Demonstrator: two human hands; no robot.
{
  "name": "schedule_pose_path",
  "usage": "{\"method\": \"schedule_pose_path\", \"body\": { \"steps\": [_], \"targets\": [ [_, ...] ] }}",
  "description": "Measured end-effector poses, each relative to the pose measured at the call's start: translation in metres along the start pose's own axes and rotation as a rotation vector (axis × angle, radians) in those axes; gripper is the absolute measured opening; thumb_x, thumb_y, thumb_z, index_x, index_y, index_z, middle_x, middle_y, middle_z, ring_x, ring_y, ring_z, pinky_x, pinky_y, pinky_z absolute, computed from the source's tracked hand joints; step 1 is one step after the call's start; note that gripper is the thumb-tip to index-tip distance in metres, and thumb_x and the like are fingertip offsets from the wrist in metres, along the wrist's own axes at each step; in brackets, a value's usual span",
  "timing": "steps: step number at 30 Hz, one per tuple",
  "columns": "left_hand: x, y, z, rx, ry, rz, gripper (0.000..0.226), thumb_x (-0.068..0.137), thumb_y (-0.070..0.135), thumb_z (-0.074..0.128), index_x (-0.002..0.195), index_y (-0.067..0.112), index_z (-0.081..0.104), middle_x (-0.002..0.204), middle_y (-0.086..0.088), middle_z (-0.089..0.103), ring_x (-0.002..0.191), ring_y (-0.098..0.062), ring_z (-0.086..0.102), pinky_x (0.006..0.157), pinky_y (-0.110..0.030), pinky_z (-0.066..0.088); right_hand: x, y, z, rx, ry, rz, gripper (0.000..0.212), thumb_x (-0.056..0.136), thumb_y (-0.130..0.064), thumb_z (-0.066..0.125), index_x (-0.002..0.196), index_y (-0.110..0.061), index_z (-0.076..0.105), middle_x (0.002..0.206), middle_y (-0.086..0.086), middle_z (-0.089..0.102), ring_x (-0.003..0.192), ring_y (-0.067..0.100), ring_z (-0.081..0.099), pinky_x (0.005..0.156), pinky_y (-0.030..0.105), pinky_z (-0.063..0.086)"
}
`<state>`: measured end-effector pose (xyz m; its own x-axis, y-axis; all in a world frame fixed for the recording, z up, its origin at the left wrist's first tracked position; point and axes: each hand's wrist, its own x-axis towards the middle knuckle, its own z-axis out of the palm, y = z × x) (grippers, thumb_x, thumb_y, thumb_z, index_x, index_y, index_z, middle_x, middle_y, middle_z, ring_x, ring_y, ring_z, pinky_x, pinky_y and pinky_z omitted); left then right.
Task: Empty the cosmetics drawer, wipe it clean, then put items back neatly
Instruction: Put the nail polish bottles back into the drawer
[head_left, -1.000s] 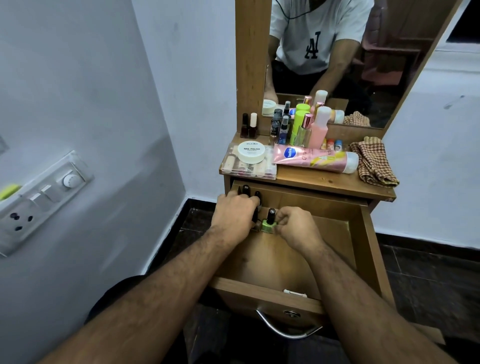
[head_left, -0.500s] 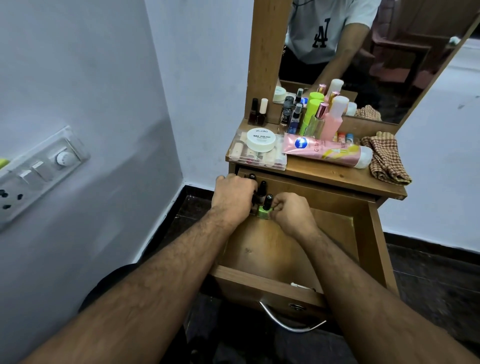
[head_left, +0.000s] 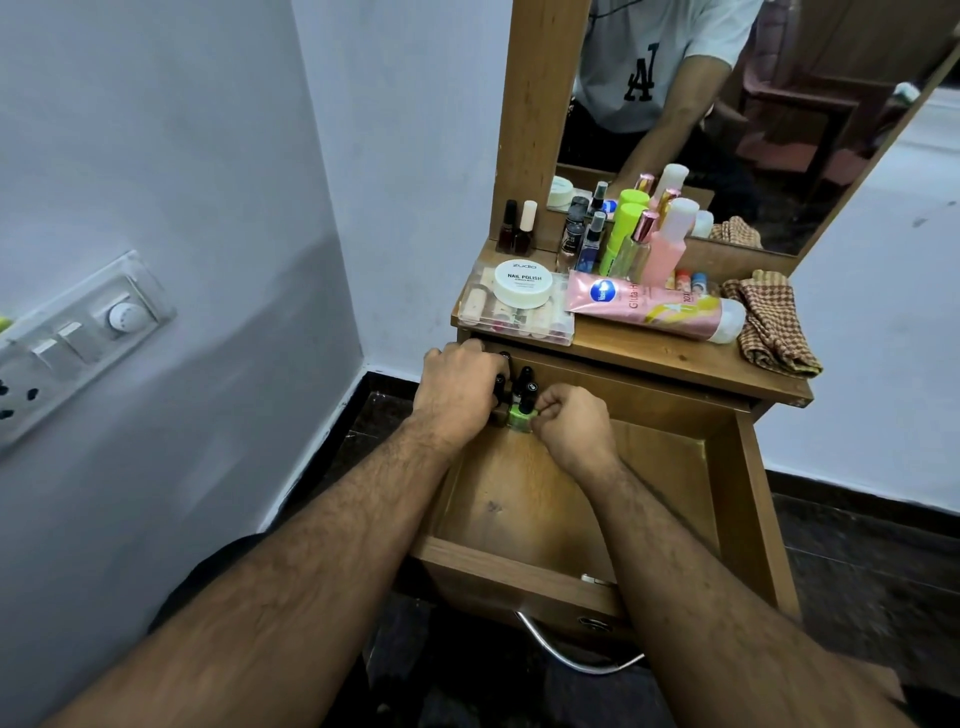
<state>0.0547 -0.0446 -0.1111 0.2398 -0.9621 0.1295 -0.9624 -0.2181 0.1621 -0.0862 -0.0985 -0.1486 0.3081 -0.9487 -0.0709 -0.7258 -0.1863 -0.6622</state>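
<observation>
Little has changed over the last second: both hands stay at the drawer's (head_left: 582, 499) back-left corner, nudging the nail polish bottles (head_left: 523, 385) into a tighter cluster, so this reads as the put-back stage. Left hand (head_left: 457, 392) has its fingers curled around the dark-capped bottles; right hand (head_left: 571, 428) pinches the green bottle (head_left: 521, 417) just beside them (exact finger contact hidden). The drawer holds only that cluster; the rest of its floor is bare, while the tube (head_left: 654, 306), clear box (head_left: 519, 317), sprays and cloth (head_left: 769, 322) sit on the tabletop (head_left: 649, 358).
</observation>
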Motion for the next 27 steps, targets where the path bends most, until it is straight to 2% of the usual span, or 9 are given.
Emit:
{"method": "schedule_pose_path", "body": {
  "steps": [8, 15, 27],
  "targets": [
    [0.005, -0.002, 0.005, -0.028, 0.017, -0.033, 0.038, 0.09, 0.025, 0.068, 0.127, 0.032, 0.062, 0.119, -0.002, 0.06, 0.112, -0.024, 0.055, 0.094, -0.039, 0.039, 0.006, 0.004, 0.006, 0.062, 0.032, 0.003, 0.017, 0.083, -0.009, 0.073, 0.088, -0.024, 0.068, 0.081, -0.005, 0.07, 0.079, 0.011, 0.066, 0.071, 0.026, 0.055],
    [0.006, -0.003, 0.006, -0.054, 0.026, -0.051, 0.038, 0.087, 0.027, 0.072, 0.123, 0.03, 0.063, 0.117, -0.002, 0.061, 0.112, -0.024, 0.056, 0.094, -0.04, 0.039, 0.009, 0.007, 0.009, 0.065, 0.049, 0.004, 0.015, 0.086, -0.009, 0.072, 0.098, -0.018, 0.071, 0.084, -0.005, 0.069, 0.079, 0.007, 0.064, 0.063, 0.016, 0.044],
    [0.004, -0.002, 0.008, -0.129, 0.069, -0.067, 0.037, 0.082, 0.02, 0.075, 0.114, 0.027, 0.057, 0.109, 0.003, 0.065, 0.104, -0.022, 0.058, 0.09, -0.041, 0.039, 0.011, 0.008, 0.008, 0.076, 0.037, 0.02, 0.019, 0.084, -0.008, 0.074, 0.096, -0.021, 0.069, 0.084, -0.004, 0.069, 0.079, 0.009, 0.063, 0.061, 0.015, 0.043]
  ]
}}
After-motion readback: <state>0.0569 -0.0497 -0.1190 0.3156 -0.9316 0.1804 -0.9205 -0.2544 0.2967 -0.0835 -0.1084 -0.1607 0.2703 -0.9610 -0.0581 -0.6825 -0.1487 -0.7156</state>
